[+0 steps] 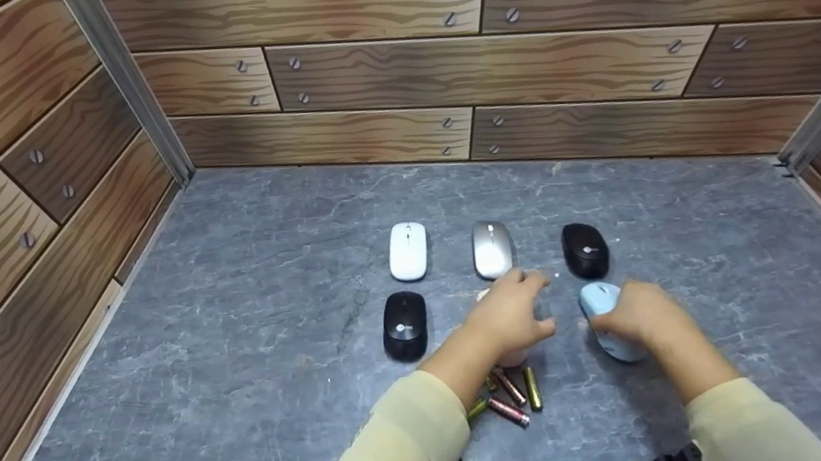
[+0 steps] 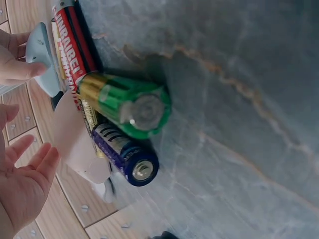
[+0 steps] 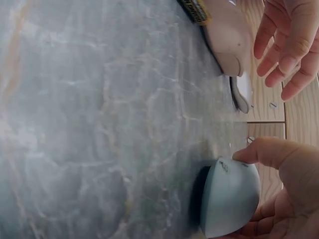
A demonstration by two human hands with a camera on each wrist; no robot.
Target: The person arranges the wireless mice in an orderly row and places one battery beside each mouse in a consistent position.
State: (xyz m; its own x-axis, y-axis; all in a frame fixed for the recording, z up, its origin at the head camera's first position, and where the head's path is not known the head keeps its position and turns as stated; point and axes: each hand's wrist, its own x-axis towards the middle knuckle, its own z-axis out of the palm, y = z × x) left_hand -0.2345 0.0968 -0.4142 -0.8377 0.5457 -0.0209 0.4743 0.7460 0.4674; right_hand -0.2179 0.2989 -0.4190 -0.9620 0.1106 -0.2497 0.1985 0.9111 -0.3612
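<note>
My right hand (image 1: pixel 648 313) grips a light blue computer mouse (image 1: pixel 599 297) on the right, thumb on one side and fingers on the other. In the right wrist view the mouse (image 3: pixel 232 199) sits tilted in that grip, close to the tabletop. My left hand (image 1: pixel 510 315) hovers over a pale pink mouse (image 1: pixel 515 358), its fingers spread and holding nothing; it hides most of that mouse. Several batteries lie just in front of the pink mouse, among them a green one (image 2: pixel 127 102), a dark blue one (image 2: pixel 124 154) and a red one (image 2: pixel 75 50).
Behind the hands stand a white mouse (image 1: pixel 408 252), a silver mouse (image 1: pixel 492 249) and a black mouse (image 1: pixel 586 250). Another black mouse (image 1: pixel 405 327) lies left of my left hand. Wood-patterned walls (image 1: pixel 380 71) enclose the grey marbled tabletop (image 1: pixel 240 337).
</note>
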